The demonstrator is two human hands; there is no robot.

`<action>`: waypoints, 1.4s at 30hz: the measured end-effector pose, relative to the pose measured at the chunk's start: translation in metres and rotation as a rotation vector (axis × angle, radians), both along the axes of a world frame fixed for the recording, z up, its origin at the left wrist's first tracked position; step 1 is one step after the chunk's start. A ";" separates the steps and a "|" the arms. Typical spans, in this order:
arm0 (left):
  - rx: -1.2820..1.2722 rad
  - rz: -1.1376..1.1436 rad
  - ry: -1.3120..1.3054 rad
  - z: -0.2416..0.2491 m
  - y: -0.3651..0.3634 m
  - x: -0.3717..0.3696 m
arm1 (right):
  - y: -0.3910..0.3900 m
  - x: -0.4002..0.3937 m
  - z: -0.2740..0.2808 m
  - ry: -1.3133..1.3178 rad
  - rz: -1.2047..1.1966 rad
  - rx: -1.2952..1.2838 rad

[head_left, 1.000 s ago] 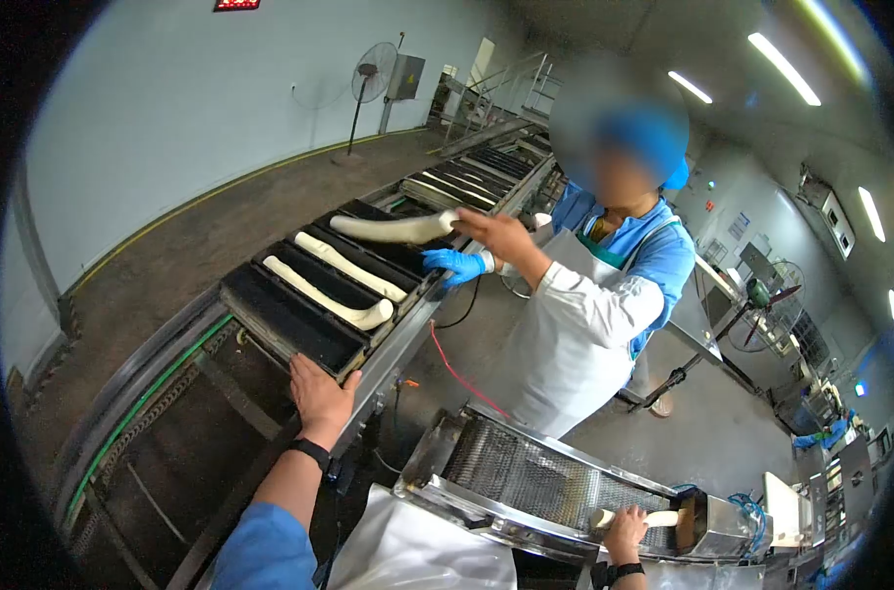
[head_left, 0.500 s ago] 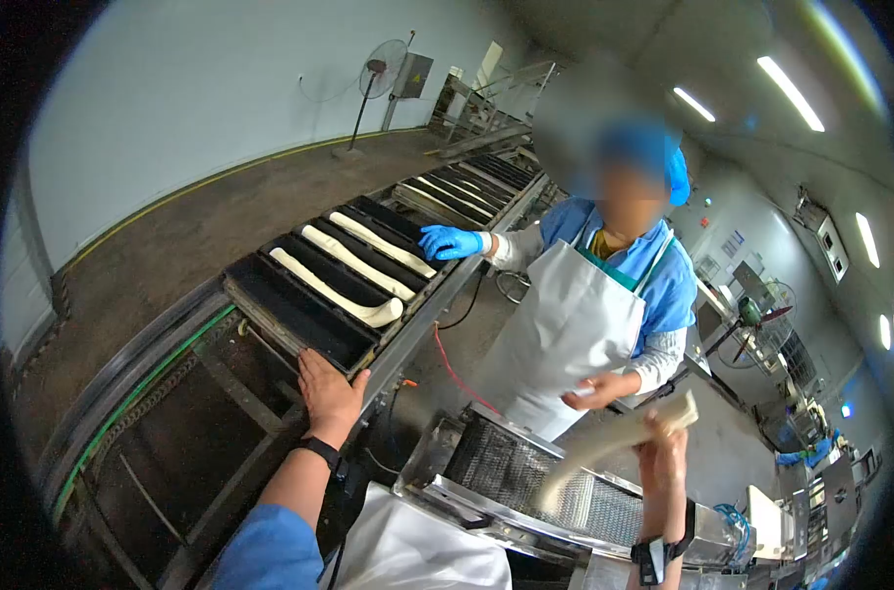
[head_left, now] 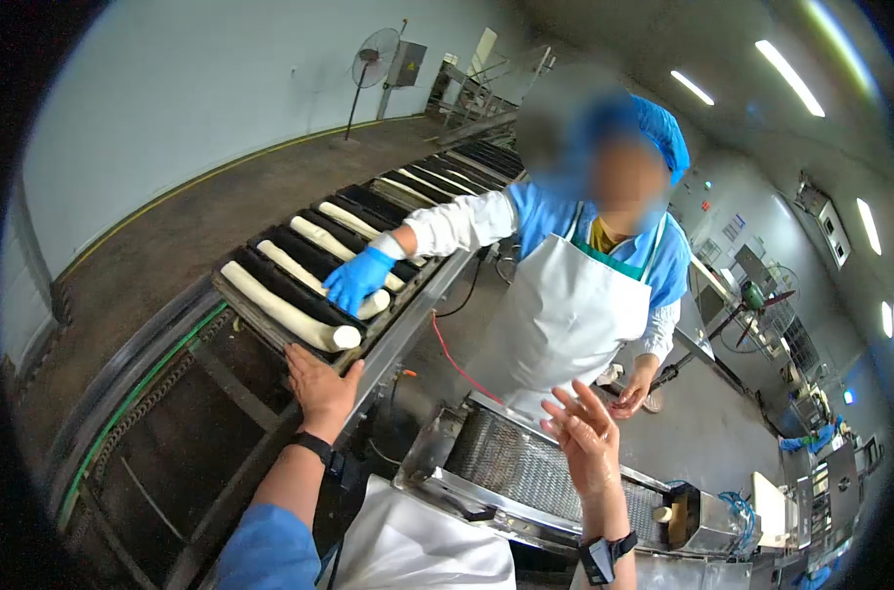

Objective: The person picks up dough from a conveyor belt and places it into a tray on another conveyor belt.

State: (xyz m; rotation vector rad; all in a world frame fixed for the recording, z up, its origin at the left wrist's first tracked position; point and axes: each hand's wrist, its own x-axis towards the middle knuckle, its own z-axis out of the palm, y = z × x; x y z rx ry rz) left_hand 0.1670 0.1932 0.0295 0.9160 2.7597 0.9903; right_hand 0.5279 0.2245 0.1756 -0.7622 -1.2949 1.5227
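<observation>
A long metal conveyor line (head_left: 172,374) is seen running from the lower left of the frame toward the upper centre, loaded with black rectangular baking trays (head_left: 299,275). Four long pale dough rolls are counted in the nearest trays, and at least two more are made out farther up the line. The nearest dough roll (head_left: 288,310) lies along the front tray, its blunt end toward the centre of the frame.

A co-worker in a white apron (head_left: 565,315) stands at centre right; one blue-gloved hand (head_left: 356,277) is laid on the second dough roll (head_left: 299,273), while the other, bare hand hangs near the apron's edge.

In the lower centre a stainless-steel machine with a mesh belt (head_left: 525,472) is seen, and a small pale dough piece (head_left: 663,513) sits at its right end.

The left hand (head_left: 319,383) is laid on the near edge of the front tray, fingers (head_left: 304,360) spread flat and closed on nothing. The right hand (head_left: 586,438) is raised above the mesh belt, fingers (head_left: 575,403) spread wide and empty. Two dark wristbands are counted, one on each wrist.

One standing fan (head_left: 373,59) is seen at the upper left by the wall.
</observation>
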 end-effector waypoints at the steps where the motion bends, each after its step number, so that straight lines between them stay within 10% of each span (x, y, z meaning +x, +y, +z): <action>1: -0.031 0.004 0.012 -0.003 -0.001 0.000 | -0.002 0.019 -0.016 -0.043 -0.131 -0.007; 6: -0.063 -0.019 0.036 -0.003 0.000 -0.001 | -0.017 0.119 -0.099 -0.214 -0.701 0.244; 12: -0.157 -0.027 -0.010 0.012 0.003 -0.002 | -0.062 0.198 -0.177 0.027 -1.138 -0.153; 15: -0.176 -0.002 0.046 0.003 0.002 -0.006 | -0.075 0.230 -0.206 0.262 -0.976 -0.553; 19: -0.171 0.019 0.086 0.001 0.003 -0.008 | -0.088 0.191 -0.198 -0.150 -1.163 -0.151; 24: -0.154 0.009 0.090 -0.002 0.005 -0.016 | -0.086 0.189 -0.218 -0.050 -1.073 -0.489; 26: -0.157 0.022 0.115 -0.003 0.002 -0.013 | -0.091 0.175 -0.210 -0.350 -1.133 -0.170; 31: -0.118 0.020 0.113 -0.005 0.001 -0.013 | -0.090 0.174 -0.215 -0.226 -1.111 -0.352; 33: -0.114 0.018 0.098 0.001 0.000 -0.011 | -0.092 0.171 -0.219 -0.573 -1.177 0.028; 36: -0.115 0.012 0.086 0.002 -0.001 -0.008 | -0.087 0.170 -0.223 -0.358 -1.110 -0.287; 42: -0.080 0.006 0.048 0.007 -0.002 -0.008 | -0.094 0.148 -0.214 -0.725 -1.133 0.261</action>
